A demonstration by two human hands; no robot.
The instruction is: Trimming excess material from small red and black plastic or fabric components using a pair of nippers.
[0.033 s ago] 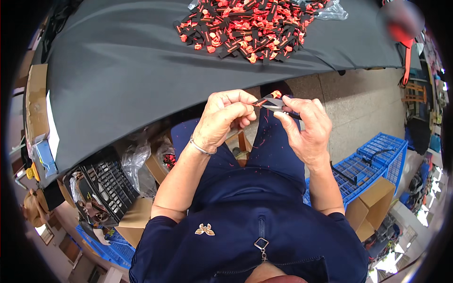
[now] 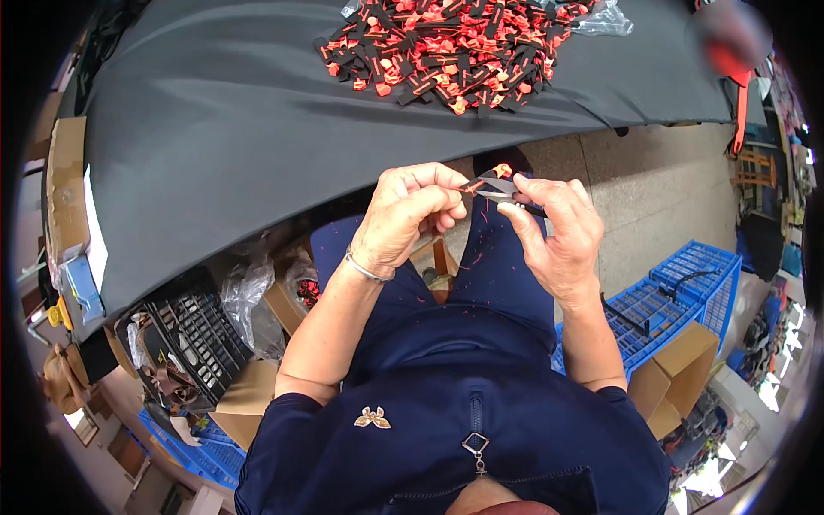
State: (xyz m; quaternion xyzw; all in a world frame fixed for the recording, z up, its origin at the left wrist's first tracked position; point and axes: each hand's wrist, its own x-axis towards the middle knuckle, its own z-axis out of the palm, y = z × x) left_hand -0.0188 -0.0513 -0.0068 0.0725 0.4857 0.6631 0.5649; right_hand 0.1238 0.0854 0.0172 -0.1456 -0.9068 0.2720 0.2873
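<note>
Above my lap, my left hand (image 2: 412, 210) pinches a small black strap piece with an orange end (image 2: 503, 171) between thumb and fingertips. Thread snips (image 2: 498, 194) with grey blades are in my right hand (image 2: 562, 232), held between thumb and fingers. Their blades are apart and reach toward the strap, at its orange thread; whether they touch it I cannot tell. On the far part of the table lies a large heap of similar black and orange strap pieces (image 2: 446, 64). Orange thread scraps are scattered over my dark blue trousers (image 2: 506, 275).
A table with a dark grey cloth (image 2: 240, 146) stretches ahead of me, clear plastic (image 2: 605, 19) beside the heap. Blue plastic crates (image 2: 695, 275) and an open cardboard box (image 2: 674, 373) stand at my right. A black crate (image 2: 197, 339) and plastic bags (image 2: 253, 300) are at my left.
</note>
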